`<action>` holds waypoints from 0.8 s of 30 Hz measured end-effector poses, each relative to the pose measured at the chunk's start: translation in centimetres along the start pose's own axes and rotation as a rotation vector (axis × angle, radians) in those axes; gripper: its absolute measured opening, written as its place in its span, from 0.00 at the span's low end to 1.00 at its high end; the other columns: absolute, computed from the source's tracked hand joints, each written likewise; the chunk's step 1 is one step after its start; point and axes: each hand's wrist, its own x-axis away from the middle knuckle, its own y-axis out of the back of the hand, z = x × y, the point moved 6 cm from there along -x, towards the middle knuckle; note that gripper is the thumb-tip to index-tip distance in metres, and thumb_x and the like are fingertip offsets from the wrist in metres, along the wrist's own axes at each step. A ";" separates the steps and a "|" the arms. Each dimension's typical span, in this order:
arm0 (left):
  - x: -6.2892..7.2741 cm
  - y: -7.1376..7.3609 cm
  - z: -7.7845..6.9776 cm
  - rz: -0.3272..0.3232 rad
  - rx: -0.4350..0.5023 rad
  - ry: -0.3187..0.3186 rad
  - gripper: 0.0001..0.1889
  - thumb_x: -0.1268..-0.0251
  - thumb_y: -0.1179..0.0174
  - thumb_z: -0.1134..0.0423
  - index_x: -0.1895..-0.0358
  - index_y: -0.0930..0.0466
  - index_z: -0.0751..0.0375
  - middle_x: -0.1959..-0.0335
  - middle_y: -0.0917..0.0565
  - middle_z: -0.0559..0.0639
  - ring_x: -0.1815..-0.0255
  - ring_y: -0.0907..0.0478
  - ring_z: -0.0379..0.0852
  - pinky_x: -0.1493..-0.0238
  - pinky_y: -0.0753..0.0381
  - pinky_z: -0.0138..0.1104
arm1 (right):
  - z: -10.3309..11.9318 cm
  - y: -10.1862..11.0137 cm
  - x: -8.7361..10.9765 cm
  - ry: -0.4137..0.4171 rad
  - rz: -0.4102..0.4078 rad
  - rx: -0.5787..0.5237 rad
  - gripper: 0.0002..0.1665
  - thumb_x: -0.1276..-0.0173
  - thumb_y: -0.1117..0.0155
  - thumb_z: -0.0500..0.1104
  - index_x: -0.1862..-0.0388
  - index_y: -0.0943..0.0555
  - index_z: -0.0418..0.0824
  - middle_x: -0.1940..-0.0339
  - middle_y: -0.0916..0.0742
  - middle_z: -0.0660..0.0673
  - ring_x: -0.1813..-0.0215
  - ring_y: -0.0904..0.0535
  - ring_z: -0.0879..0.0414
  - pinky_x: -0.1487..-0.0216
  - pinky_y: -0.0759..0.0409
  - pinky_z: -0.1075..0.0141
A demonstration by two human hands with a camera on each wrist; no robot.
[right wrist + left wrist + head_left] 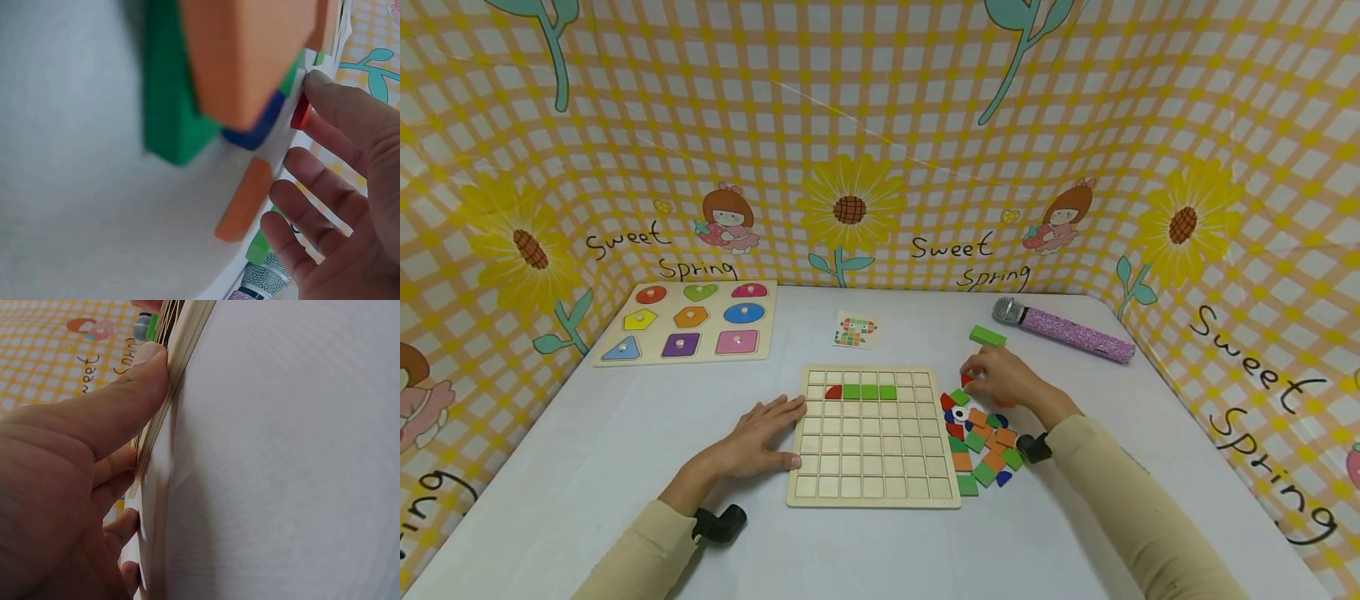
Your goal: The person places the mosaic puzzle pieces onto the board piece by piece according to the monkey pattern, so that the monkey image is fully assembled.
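Your right hand (1009,379) hung over the far end of the loose pieces (978,418), thumb and forefinger narrowed on a red piece (301,112), the other fingers spread; whether that piece was clear of the table you could not tell. Your left hand (752,437) lay along the left side of the board (874,444), fingers fairly straight and apart, thumb at the edge, gripping nothing. The board sat flat mid-table, with a red quarter-round (834,392) and three green squares (869,392) in a row, second from the far edge. Main risk, in your judgement: a slip at the pinch, since only two tips held a small, thin piece; it would likely drop back among its neighbours. Second: your spread fingers could have nudged the orange piece (245,201) just beside them or bumped the green block (987,335) beyond, the reach being crowded. Third: some loose pieces lay right against the board's right edge, so a sideways push from your left hand might have shifted both board and pieces. A mistaken cell or turn also seemed possible, the picture card (855,328) being small and well beyond your hands. The microphone (1075,333), far right, stood apart from the pile; you rated it a minor hazard, only if your right forearm swung wide.
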 end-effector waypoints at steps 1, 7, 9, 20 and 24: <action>0.0 0.0 0.0 -0.003 0.001 -0.003 0.42 0.45 0.34 0.53 0.28 0.43 0.63 0.25 0.44 0.56 0.23 0.55 0.61 0.26 0.61 0.61 | 0.0 -0.1 0.0 0.004 -0.005 0.003 0.18 0.41 0.32 0.47 0.52 0.16 0.43 0.57 0.17 0.43 0.52 0.25 0.49 0.46 0.24 0.51; 0.0 0.0 0.0 -0.013 -0.004 -0.008 0.43 0.46 0.33 0.53 0.29 0.42 0.64 0.25 0.43 0.57 0.23 0.54 0.62 0.27 0.60 0.61 | -0.1 -0.3 0.2 0.009 -0.037 0.003 0.16 0.40 0.32 0.47 0.54 0.15 0.44 0.57 0.18 0.44 0.54 0.27 0.50 0.47 0.25 0.52; 0.0 0.0 0.1 -0.008 -0.003 -0.002 0.43 0.45 0.33 0.53 0.28 0.43 0.63 0.25 0.44 0.56 0.23 0.55 0.61 0.26 0.61 0.60 | -0.1 -0.4 0.2 0.006 -0.040 0.001 0.15 0.40 0.32 0.47 0.54 0.15 0.45 0.57 0.18 0.44 0.54 0.27 0.50 0.48 0.25 0.53; 0.0 -0.2 0.2 0.007 0.001 0.009 0.42 0.44 0.34 0.52 0.28 0.43 0.62 0.24 0.44 0.55 0.23 0.56 0.61 0.26 0.62 0.61 | 0.6 0.1 1.0 0.024 -0.073 -0.002 0.15 0.40 0.33 0.46 0.54 0.16 0.46 0.54 0.17 0.43 0.49 0.27 0.47 0.45 0.26 0.49; 0.0 0.0 0.1 0.000 -0.004 0.001 0.42 0.44 0.34 0.53 0.28 0.43 0.62 0.24 0.44 0.55 0.23 0.55 0.61 0.26 0.61 0.61 | 2.0 0.5 1.3 0.042 -0.098 -0.045 0.15 0.39 0.33 0.46 0.52 0.16 0.45 0.55 0.17 0.44 0.49 0.27 0.47 0.46 0.26 0.49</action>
